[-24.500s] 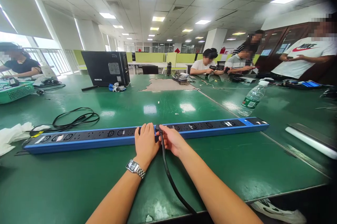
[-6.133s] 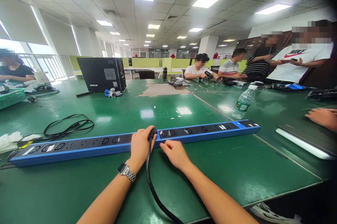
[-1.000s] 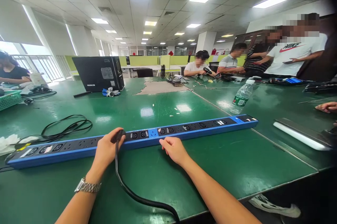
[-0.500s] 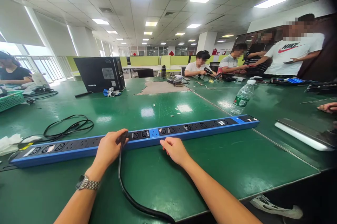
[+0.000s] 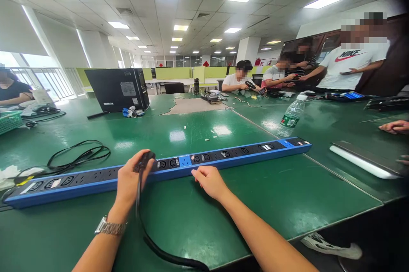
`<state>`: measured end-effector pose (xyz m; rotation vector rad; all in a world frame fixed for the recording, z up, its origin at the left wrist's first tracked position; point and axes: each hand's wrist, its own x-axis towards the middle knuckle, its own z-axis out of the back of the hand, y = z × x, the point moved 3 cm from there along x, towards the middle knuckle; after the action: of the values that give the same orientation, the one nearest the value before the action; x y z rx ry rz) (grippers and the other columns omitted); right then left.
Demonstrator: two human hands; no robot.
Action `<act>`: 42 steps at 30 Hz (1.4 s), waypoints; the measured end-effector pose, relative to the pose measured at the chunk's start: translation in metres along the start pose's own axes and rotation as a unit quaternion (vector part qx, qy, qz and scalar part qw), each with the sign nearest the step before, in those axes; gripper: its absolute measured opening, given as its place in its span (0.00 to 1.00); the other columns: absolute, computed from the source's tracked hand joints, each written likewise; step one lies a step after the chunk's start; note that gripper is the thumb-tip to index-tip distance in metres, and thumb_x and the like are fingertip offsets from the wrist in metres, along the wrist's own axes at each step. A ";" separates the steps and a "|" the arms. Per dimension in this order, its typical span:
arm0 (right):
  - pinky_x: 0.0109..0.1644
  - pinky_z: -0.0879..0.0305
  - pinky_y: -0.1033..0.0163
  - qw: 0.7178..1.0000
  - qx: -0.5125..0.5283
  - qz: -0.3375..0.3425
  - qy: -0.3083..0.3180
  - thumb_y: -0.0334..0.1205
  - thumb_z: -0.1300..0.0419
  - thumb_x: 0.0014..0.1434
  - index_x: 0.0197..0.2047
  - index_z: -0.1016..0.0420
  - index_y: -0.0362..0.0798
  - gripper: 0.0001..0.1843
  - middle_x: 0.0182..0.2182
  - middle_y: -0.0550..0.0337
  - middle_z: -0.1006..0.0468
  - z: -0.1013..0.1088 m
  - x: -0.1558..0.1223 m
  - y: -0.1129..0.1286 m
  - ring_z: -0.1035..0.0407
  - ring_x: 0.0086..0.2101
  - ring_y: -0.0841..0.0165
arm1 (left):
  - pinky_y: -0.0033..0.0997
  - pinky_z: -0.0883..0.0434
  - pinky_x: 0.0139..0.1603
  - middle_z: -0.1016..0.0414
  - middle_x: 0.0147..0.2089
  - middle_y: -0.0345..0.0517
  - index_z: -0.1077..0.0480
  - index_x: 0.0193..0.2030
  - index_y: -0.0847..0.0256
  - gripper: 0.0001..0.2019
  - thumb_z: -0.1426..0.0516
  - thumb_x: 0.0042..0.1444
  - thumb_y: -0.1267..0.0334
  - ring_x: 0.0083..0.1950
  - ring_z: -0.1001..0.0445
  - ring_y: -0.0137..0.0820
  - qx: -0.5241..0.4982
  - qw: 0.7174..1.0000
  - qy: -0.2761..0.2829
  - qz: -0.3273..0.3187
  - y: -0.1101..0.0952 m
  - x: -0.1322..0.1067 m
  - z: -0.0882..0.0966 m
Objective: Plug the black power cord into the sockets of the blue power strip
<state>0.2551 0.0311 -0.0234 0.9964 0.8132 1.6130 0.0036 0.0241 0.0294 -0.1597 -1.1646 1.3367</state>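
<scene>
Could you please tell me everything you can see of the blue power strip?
The blue power strip is long and narrow, its casing looking like painted metal, with a black top holding sockets of several shapes, two blue sections and white labels. It lies flat, sockets up, across the green table, its right end farther away. The left hand holds a black plug over it, the right hand is by its front edge; contact is unclear.

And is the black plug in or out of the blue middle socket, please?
Out: the blue middle socket shows bare slots; the left hand holds the black plug left of it.
</scene>
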 end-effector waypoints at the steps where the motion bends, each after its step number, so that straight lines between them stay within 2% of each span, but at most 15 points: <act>1: 0.26 0.48 0.66 1.000 -0.004 0.002 -0.002 0.51 0.46 0.57 0.17 0.36 0.48 0.21 0.14 0.66 0.36 0.000 0.000 0.000 0.43 0.19 0.73 | 0.37 0.27 0.49 0.20 0.43 0.46 0.26 0.48 0.57 0.20 0.42 0.53 0.48 0.43 0.23 0.37 0.004 1.000 0.019 -0.021 -0.006 -0.002 -0.008; 4: 0.27 0.48 0.66 1.000 -0.012 0.005 -0.006 0.50 0.46 0.58 0.17 0.36 0.48 0.21 0.14 0.66 0.36 -0.001 0.001 -0.001 0.43 0.19 0.73 | 0.37 0.27 0.49 0.20 0.44 0.48 0.26 0.49 0.58 0.18 0.43 0.56 0.51 0.43 0.23 0.37 0.008 0.994 0.072 -0.078 -0.024 -0.008 -0.037; 7: 0.26 0.48 0.66 1.000 -0.010 0.008 -0.006 0.50 0.46 0.58 0.18 0.36 0.48 0.21 0.14 0.66 0.36 -0.001 0.002 -0.002 0.43 0.19 0.73 | 0.37 0.27 0.45 0.20 0.41 0.48 0.27 0.50 0.58 0.17 0.44 0.57 0.53 0.41 0.23 0.37 0.032 0.991 0.093 -0.088 -0.035 -0.009 -0.063; 11: 0.26 0.48 0.67 1.000 -0.005 0.010 -0.006 0.50 0.46 0.58 0.18 0.36 0.48 0.21 0.14 0.66 0.35 -0.001 0.002 -0.004 0.42 0.19 0.73 | 0.40 0.29 0.46 0.20 0.42 0.50 0.28 0.52 0.58 0.17 0.45 0.60 0.54 0.42 0.24 0.38 0.093 0.986 0.110 -0.087 -0.040 -0.008 -0.081; 22: 0.27 0.48 0.66 1.000 -0.014 0.019 -0.007 0.49 0.46 0.57 0.18 0.36 0.48 0.21 0.15 0.65 0.35 -0.001 0.002 0.000 0.42 0.20 0.73 | 0.39 0.32 0.49 0.21 0.44 0.49 0.28 0.54 0.55 0.17 0.45 0.61 0.56 0.48 0.27 0.39 0.191 0.963 0.167 -0.096 -0.055 -0.006 -0.081; 27: 0.26 0.49 0.66 1.000 -0.016 0.020 -0.009 0.48 0.46 0.57 0.17 0.36 0.48 0.20 0.15 0.66 0.35 -0.003 0.002 -0.001 0.42 0.20 0.73 | 0.41 0.34 0.49 0.21 0.48 0.46 0.29 0.55 0.53 0.17 0.45 0.59 0.63 0.52 0.29 0.40 0.236 0.948 0.172 -0.124 -0.067 -0.009 -0.084; 31: 0.26 0.48 0.67 1.000 0.004 0.012 -0.022 0.48 0.45 0.57 0.17 0.35 0.48 0.20 0.14 0.66 0.35 -0.003 0.002 -0.003 0.43 0.19 0.74 | 0.41 0.35 0.49 0.20 0.47 0.44 0.28 0.54 0.52 0.16 0.45 0.59 0.64 0.51 0.29 0.40 0.236 0.950 0.166 -0.118 -0.067 -0.012 -0.085; 33: 0.24 0.47 0.68 0.999 0.039 -0.015 -0.025 0.49 0.44 0.56 0.17 0.34 0.47 0.21 0.12 0.66 0.36 -0.003 0.004 -0.003 0.43 0.17 0.74 | 0.41 0.35 0.49 0.21 0.47 0.44 0.29 0.54 0.52 0.17 0.46 0.59 0.64 0.51 0.29 0.39 0.225 0.956 0.155 -0.109 -0.063 -0.014 -0.085; 35: 0.21 0.48 0.68 0.991 0.110 -0.072 -0.018 0.52 0.44 0.57 0.18 0.34 0.47 0.22 0.11 0.67 0.37 -0.006 0.007 0.000 0.44 0.15 0.75 | 0.41 0.36 0.52 0.21 0.48 0.45 0.30 0.56 0.53 0.18 0.47 0.60 0.66 0.52 0.29 0.38 0.213 0.962 0.136 -0.107 -0.059 -0.019 -0.086; 38: 0.16 0.51 0.70 0.956 0.238 -0.171 0.014 0.58 0.47 0.59 0.23 0.32 0.47 0.25 0.11 0.67 0.35 -0.014 0.012 0.008 0.45 0.11 0.76 | 0.43 0.38 0.57 0.23 0.51 0.49 0.36 0.62 0.58 0.23 0.48 0.59 0.67 0.55 0.31 0.39 0.211 0.963 0.120 -0.120 -0.054 -0.026 -0.089; 42: 0.12 0.58 0.72 0.926 0.305 -0.221 0.034 0.59 0.46 0.60 0.25 0.30 0.44 0.26 0.11 0.66 0.34 -0.022 0.019 0.020 0.46 0.09 0.78 | 0.46 0.42 0.61 0.28 0.58 0.55 0.43 0.66 0.65 0.29 0.47 0.56 0.68 0.61 0.34 0.42 0.234 0.958 0.130 -0.105 -0.050 -0.031 -0.090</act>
<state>0.2241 0.0437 -0.0112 1.0775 1.5259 1.0184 0.1075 0.0294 0.0037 0.1264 -0.6029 1.3186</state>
